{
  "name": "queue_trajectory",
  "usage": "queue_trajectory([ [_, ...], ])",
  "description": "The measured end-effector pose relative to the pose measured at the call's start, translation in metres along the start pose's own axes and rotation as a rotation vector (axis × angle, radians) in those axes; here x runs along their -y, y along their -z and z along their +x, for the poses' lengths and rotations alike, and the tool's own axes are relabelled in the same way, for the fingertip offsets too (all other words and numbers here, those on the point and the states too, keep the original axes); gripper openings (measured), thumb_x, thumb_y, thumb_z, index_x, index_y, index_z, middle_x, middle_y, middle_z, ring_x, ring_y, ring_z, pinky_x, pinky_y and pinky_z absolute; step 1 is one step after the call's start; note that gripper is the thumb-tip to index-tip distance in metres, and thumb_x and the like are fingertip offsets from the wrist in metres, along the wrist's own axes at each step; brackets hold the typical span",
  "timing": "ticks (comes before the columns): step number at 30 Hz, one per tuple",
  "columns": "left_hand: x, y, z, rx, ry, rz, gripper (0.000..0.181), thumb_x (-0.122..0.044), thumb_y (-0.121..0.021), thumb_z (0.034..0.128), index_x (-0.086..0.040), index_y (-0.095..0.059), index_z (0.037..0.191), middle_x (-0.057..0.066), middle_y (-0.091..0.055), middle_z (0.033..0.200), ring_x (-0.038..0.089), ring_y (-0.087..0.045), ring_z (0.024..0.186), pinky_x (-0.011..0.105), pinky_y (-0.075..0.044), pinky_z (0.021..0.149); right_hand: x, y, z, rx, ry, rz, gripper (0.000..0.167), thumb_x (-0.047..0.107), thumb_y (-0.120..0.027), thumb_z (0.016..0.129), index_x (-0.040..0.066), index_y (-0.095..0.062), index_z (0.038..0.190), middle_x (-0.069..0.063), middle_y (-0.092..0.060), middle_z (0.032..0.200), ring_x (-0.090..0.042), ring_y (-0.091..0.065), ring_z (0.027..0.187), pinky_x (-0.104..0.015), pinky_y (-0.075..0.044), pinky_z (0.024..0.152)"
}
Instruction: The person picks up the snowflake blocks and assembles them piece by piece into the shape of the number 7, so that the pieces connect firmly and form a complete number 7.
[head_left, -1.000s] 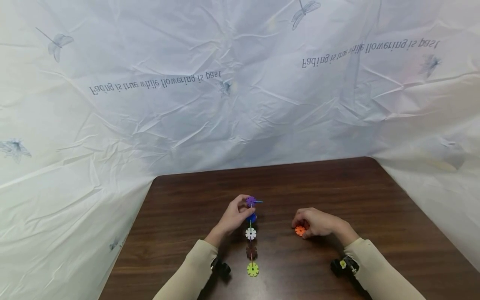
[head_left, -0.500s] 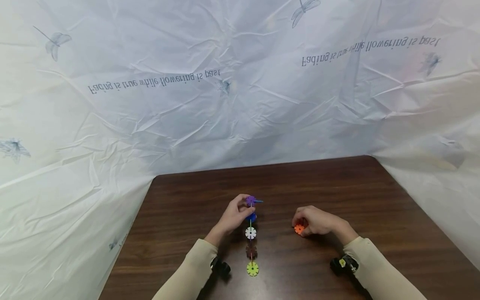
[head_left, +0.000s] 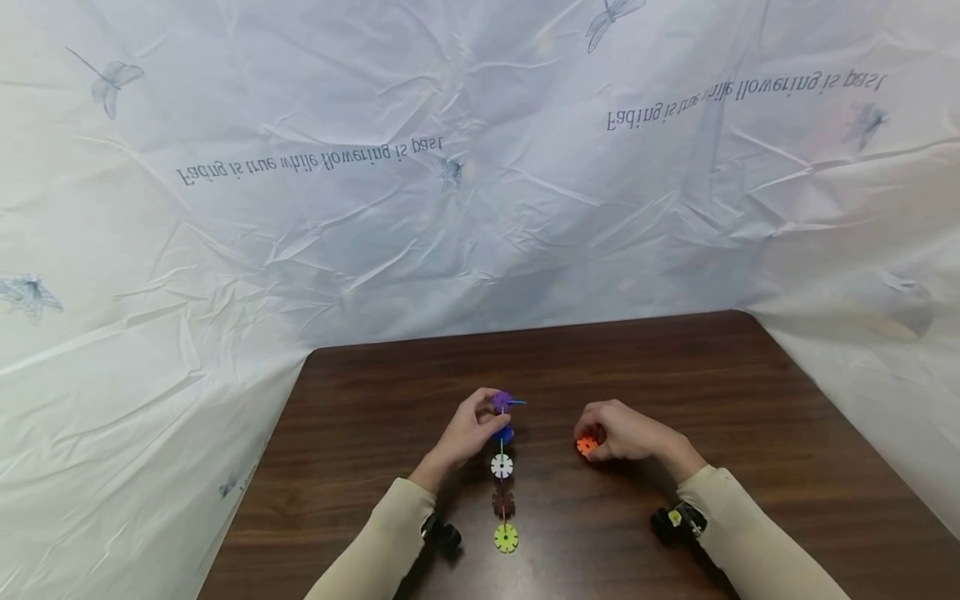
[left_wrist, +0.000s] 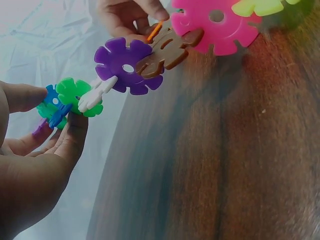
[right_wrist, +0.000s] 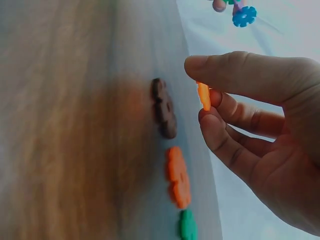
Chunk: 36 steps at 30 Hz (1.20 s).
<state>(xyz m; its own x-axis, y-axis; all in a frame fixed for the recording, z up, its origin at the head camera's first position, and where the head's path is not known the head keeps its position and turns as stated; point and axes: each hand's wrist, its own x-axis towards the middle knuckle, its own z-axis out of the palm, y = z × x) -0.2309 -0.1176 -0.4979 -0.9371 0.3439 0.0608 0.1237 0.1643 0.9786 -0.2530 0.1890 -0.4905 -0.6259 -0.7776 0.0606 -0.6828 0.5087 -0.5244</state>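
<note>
Jutting partway out of the right grip [head_left: 624,429], an orange disc [head_left: 586,447].

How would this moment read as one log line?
Left hand: holds disc chain | Right hand: holds orange disc | Disc, chain: apart

A strip of bare tabletop [head_left: 543,475] lies between the disc chain [head_left: 502,467] and the held orange disc [head_left: 586,446]; a hand could pass there, though a blue piece [head_left: 518,402] juts into its far end. On the chain's other side, the left hand [head_left: 463,429] and sleeve [head_left: 375,542] bar the way. Beyond the 2 hands, broad room runs back to the sheet [head_left: 525,275], which walls 3 sides. In the right wrist view, a brown disc [right_wrist: 164,107], a loose orange disc [right_wrist: 178,177] and a green disc [right_wrist: 188,225] form a row near the right hand [right_wrist: 255,120].
</note>
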Motion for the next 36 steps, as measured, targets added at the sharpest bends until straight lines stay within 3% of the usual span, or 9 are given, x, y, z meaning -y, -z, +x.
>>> queue_trajectory([
  [4, -0.011, 0.0, -0.003, 0.017, -0.009, -0.007, 0.035, -0.003, -0.058, 0.0961, 0.007, -0.047, 0.127, 0.035, -0.056, 0.119, 0.046, -0.062, 0.104, 0.032, -0.055, 0.08, 0.003, 0.001, 0.006, -0.02, 0.003, -0.001, 0.024, 0.016, -0.078, 0.082, 0.013, -0.071, 0.105, 0.005, -0.06, 0.098, -0.008, -0.056, 0.08, -0.023, -0.049, 0.067],
  [11, -0.029, -0.001, -0.011, 0.031, -0.008, -0.008, 0.035, -0.002, -0.057, 0.096, 0.009, -0.047, 0.127, 0.026, -0.06, 0.116, 0.049, -0.06, 0.107, 0.033, -0.055, 0.081, 0.006, 0.002, 0.014, -0.044, 0.017, -0.007, 0.026, 0.019, -0.077, 0.084, 0.012, -0.07, 0.108, 0.006, -0.06, 0.101, -0.008, -0.055, 0.08, -0.022, -0.049, 0.066],
  [19, -0.028, -0.002, -0.011, 0.022, 0.01, -0.041, 0.035, -0.002, -0.059, 0.0953, 0.006, -0.049, 0.127, 0.021, -0.058, 0.12, 0.05, -0.058, 0.11, 0.033, -0.055, 0.081, 0.013, 0.007, 0.022, -0.067, 0.036, 0.003, 0.026, 0.018, -0.076, 0.084, 0.011, -0.07, 0.109, 0.004, -0.06, 0.098, -0.013, -0.058, 0.077, -0.022, -0.049, 0.064],
  [26, -0.029, -0.002, -0.011, 0.019, 0.013, -0.054, 0.035, -0.002, -0.058, 0.0954, 0.007, -0.048, 0.127, 0.034, -0.05, 0.128, 0.053, -0.057, 0.11, 0.032, -0.055, 0.08, 0.019, 0.01, 0.028, -0.087, 0.006, 0.012, 0.027, 0.018, -0.075, 0.085, 0.011, -0.07, 0.111, 0.004, -0.061, 0.102, -0.007, -0.058, 0.079, -0.023, -0.05, 0.066],
  [33, -0.03, -0.003, -0.012, 0.02, 0.004, -0.029, 0.033, -0.001, -0.058, 0.0958, 0.01, -0.048, 0.125, 0.036, -0.05, 0.125, 0.046, -0.064, 0.104, 0.031, -0.056, 0.077, 0.025, 0.009, 0.031, -0.131, -0.008, 0.026, 0.028, 0.02, -0.076, 0.085, 0.01, -0.07, 0.11, 0.002, -0.063, 0.102, -0.007, -0.06, 0.079, -0.023, -0.052, 0.067],
  [36, -0.021, -0.003, -0.01, 0.013, 0.004, -0.023, 0.033, -0.002, -0.058, 0.0959, 0.009, -0.048, 0.125, 0.034, -0.05, 0.124, 0.039, -0.067, 0.099, 0.031, -0.056, 0.077, 0.026, 0.009, 0.033, -0.164, -0.002, 0.023, 0.027, 0.021, -0.077, 0.084, 0.01, -0.071, 0.109, 0.003, -0.064, 0.1, -0.007, -0.059, 0.078, -0.023, -0.051, 0.067],
])
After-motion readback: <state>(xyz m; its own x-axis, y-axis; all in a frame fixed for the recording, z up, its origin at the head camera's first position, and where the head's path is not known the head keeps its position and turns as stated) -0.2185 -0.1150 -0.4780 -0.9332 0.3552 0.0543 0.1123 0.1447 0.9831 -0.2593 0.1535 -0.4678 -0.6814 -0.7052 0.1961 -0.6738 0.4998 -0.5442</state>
